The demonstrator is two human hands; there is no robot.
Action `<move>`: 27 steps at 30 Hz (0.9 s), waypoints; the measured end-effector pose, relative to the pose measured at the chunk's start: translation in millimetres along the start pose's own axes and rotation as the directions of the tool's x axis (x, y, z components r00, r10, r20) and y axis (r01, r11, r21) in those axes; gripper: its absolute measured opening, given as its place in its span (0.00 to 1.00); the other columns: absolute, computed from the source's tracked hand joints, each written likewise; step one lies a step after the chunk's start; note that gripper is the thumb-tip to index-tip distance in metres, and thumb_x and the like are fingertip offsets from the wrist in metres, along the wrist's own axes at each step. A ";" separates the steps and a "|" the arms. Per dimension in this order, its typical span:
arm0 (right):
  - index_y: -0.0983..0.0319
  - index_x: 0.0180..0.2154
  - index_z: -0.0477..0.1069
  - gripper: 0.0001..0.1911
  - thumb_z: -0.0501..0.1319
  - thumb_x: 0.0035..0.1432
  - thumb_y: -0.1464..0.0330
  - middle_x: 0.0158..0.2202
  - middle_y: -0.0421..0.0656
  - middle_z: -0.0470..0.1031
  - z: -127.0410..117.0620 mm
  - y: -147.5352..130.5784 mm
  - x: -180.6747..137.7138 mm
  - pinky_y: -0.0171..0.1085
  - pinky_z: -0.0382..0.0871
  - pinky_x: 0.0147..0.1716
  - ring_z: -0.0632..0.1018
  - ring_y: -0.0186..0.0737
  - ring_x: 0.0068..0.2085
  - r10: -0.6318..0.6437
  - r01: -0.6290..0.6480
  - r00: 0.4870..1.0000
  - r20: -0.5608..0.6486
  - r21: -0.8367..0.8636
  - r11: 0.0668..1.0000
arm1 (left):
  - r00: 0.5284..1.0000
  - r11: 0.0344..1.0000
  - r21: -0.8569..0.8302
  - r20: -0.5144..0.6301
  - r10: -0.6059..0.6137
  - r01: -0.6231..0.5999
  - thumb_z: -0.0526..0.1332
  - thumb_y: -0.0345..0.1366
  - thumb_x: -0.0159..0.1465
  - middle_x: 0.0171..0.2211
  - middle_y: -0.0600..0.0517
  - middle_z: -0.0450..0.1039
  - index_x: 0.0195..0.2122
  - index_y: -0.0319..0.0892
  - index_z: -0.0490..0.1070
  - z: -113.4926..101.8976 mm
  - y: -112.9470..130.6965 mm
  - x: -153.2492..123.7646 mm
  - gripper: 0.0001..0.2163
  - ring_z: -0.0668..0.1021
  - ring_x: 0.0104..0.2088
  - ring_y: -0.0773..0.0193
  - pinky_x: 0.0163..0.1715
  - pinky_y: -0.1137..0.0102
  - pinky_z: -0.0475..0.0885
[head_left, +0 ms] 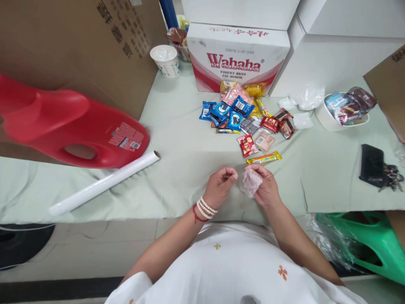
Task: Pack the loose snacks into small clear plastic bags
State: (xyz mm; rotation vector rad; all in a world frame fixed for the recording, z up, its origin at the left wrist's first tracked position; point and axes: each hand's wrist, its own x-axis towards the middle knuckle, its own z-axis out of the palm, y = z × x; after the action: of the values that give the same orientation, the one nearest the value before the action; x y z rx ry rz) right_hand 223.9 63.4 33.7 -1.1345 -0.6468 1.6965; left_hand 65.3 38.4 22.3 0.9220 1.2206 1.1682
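Note:
My right hand [268,185] is closed on a small pinkish snack in a clear wrapper [251,182], held just above the pale green cloth [177,139]. My left hand [220,185], with bead bracelets at the wrist, is beside it with fingertips pinched together near the wrapper's edge; what they pinch is too small to make out. Just beyond the hands lie a yellow snack bar [264,158] and a red packet [247,145]. A pile of snack packets [236,112], several of them blue, is spread farther back.
A red plastic jug [72,126] lies on its side at left, a white paper roll [104,182] in front of it. Behind stand a cardboard box [79,42], a paper cup [166,60] and a Wahaha carton [240,57]. At right are a bowl of wrappers [341,116], a black wallet with keys [376,166] and a green stool [363,240].

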 end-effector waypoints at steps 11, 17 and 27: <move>0.58 0.31 0.78 0.11 0.75 0.44 0.63 0.31 0.37 0.76 -2.4 3.3 4.0 0.34 0.69 0.30 0.72 0.33 0.28 -0.063 0.063 0.998 -0.002 -0.014 0.998 | 0.999 0.998 0.063 -0.016 0.029 -0.028 0.71 0.45 0.60 0.27 0.53 0.75 0.31 0.41 0.81 4.0 -0.3 -2.0 0.11 0.75 0.30 0.66 0.33 0.70 0.70; 0.55 0.42 0.81 0.11 0.71 0.56 0.63 0.42 0.42 0.77 -3.0 0.5 -8.2 0.35 0.70 0.34 0.72 0.35 0.34 -0.310 0.344 0.939 0.151 -0.387 0.855 | 0.996 0.994 0.078 -0.043 0.074 -0.071 0.70 0.46 0.62 0.29 0.51 0.78 0.33 0.42 0.81 -2.9 -1.9 -4.4 0.11 0.78 0.31 0.64 0.35 0.69 0.73; 0.59 0.35 0.78 0.10 0.68 0.61 0.58 0.32 0.40 0.74 -3.2 3.1 -8.4 0.35 0.65 0.31 0.70 0.35 0.31 -0.276 0.326 0.944 0.178 -0.603 0.728 | 0.971 0.975 -0.040 -0.105 0.213 -0.218 0.71 0.43 0.62 0.40 0.49 0.80 0.35 0.45 0.81 -4.4 -8.7 -4.0 0.08 0.80 0.42 0.62 0.43 0.69 0.74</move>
State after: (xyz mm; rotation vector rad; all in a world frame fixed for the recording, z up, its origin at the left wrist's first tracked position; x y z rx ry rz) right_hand 226.3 54.3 33.1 -1.3224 -1.4457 1.2623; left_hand 62.6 32.5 14.0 0.9853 1.1860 1.4270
